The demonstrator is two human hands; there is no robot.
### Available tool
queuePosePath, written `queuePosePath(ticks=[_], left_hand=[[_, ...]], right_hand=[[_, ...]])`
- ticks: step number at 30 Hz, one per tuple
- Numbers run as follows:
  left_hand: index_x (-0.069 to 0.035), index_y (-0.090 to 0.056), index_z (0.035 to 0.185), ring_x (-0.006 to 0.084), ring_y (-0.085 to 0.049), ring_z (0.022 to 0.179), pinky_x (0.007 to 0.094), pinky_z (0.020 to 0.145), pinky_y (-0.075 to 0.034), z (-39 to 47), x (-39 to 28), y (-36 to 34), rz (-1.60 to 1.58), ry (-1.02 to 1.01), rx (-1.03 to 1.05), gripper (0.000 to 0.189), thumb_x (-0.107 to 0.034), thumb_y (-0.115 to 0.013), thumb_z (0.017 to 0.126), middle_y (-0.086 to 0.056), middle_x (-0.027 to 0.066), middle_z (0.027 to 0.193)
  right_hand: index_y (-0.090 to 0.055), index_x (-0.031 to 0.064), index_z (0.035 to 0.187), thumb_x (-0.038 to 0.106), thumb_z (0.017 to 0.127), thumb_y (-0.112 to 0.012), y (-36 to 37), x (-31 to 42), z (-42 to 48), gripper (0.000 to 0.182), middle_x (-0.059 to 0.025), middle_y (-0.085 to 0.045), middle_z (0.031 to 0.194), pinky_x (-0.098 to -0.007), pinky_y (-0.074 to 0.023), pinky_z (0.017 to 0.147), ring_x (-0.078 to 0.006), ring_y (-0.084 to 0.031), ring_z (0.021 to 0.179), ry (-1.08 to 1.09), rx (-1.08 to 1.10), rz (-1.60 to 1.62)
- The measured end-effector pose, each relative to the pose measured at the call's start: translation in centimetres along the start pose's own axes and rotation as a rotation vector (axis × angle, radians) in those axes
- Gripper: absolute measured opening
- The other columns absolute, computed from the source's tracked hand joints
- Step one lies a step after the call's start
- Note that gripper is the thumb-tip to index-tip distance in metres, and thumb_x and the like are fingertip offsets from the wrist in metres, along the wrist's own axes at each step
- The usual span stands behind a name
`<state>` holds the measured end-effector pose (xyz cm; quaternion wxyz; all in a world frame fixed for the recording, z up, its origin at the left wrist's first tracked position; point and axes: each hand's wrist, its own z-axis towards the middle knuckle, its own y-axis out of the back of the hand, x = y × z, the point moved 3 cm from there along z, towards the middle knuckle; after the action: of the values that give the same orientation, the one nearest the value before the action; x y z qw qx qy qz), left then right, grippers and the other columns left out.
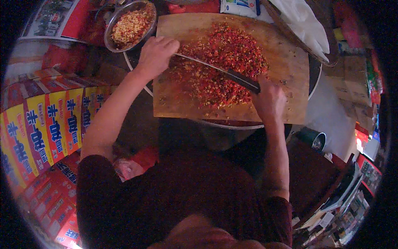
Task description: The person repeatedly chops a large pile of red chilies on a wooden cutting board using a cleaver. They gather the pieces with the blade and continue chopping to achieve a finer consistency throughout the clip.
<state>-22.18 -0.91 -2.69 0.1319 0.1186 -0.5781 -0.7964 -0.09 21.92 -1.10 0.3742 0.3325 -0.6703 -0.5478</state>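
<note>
A broad heap of chopped red chili mixed with pale bits (217, 93) spreads over a wooden cutting board (183, 110). Across the heap lies a knife (205, 64), seen nearly edge-on, its dark handle to the right. My right hand (272, 96) is closed around the handle's end, above the board's lower right part. At the blade's other end is my left hand (158, 54), fingers curled over the tip at the board's left edge; its fingertips are hidden. Up and left of that hand, a metal bowl (108, 40) holds chopped pale and red pieces.
Printed cartons (56, 124) are stacked on the left. A white and blue packet (238, 7) lies behind the board. A white cloth or bag (306, 28) in a basket overlaps the board's upper right corner. A green bin-like container (312, 138) stands at the lower right.
</note>
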Motion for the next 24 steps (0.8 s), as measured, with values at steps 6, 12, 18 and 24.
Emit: queuePosePath(ticks=[6,12,18,24], left_hand=[[-0.009,-0.055,0.091,0.0290,-0.057,0.091,0.0399,0.076,-0.045,0.3,1.0,1.0,-0.020,0.057,0.048,0.022,-0.004,-0.062,0.071,-0.062,0.0060,0.092],[-0.008,-0.055,0.091,0.0286,-0.056,0.093,0.0413,0.078,-0.045,-1.1,-1.0,0.8,0.018,0.031,0.042,0.022,0.000,-0.059,0.071,-0.061,0.0066,0.093],[-0.008,-0.054,0.090,0.0299,-0.056,0.092,0.0409,0.078,-0.044,-3.3,0.6,0.1,-0.003,0.009,-0.013,0.024,0.002,-0.058,0.069,-0.061,0.0069,0.094],[-0.009,-0.051,0.085,0.0292,-0.056,0.088,0.0400,0.075,-0.044,-3.4,0.8,1.5,-0.015,0.077,0.118,0.020,0.001,-0.058,0.069,-0.060,0.0061,0.090]], right_hand=[[-0.062,0.0141,0.095,0.020,0.072,-0.073,3.7,1.2,0.1,0.026,-0.0132,-0.066,0.081,-0.0466,-0.0503,0.066,-0.0353,-0.064,0.076,0.021,-0.027,0.032],[-0.062,0.0137,0.095,0.021,0.073,-0.072,-0.5,0.5,0.1,0.026,-0.0130,-0.066,0.082,-0.0468,-0.0497,0.066,-0.0366,-0.063,0.078,-0.016,0.020,0.063],[-0.060,0.0143,0.099,0.024,0.074,-0.074,-0.5,2.5,-2.3,0.030,-0.0125,-0.067,0.084,-0.0471,-0.0494,0.067,-0.0367,-0.064,0.079,-0.052,0.152,0.043],[-0.061,0.0146,0.102,0.022,0.072,-0.074,2.5,2.8,-2.4,0.033,-0.0128,-0.067,0.083,-0.0464,-0.0500,0.067,-0.0364,-0.064,0.079,0.020,0.052,0.027]])
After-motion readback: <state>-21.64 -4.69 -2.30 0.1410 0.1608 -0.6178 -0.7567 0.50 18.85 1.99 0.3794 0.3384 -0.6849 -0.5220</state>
